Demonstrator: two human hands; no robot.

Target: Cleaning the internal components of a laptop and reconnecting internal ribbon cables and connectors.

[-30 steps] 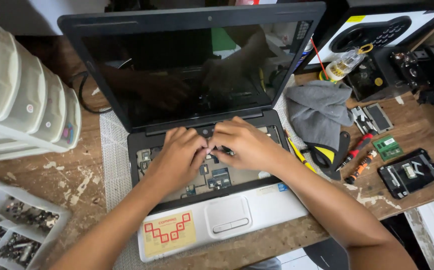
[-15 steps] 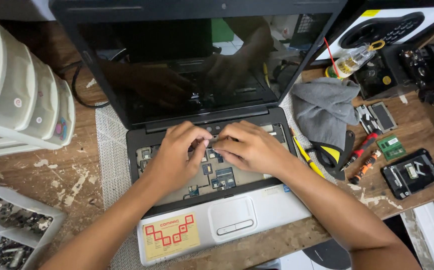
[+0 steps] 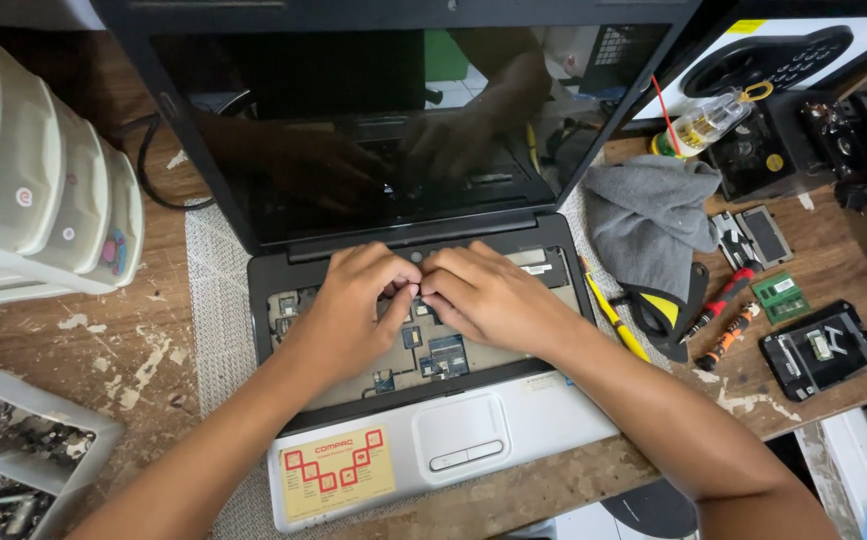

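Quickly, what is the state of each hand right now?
Left hand: fingers curled, tips pinching at something small inside the open laptop; what it holds cannot be told.
Right hand: fingers curled, tips meeting the left's; contents cannot be told.

I've got one view only, head-worn, looking steeply down and slightly forward over the workbench (image 3: 104,340) from close above. The open laptop (image 3: 424,440) fills the centre; its dark screen leans toward the top edge and mirrors the hands. My left hand (image 3: 349,310) and right hand (image 3: 489,300) enter from the bottom edge, forearms running up into frame. White drawers (image 3: 34,210) crop off on the left, tools and a grey cloth (image 3: 649,215) on the right. No second view to share with.
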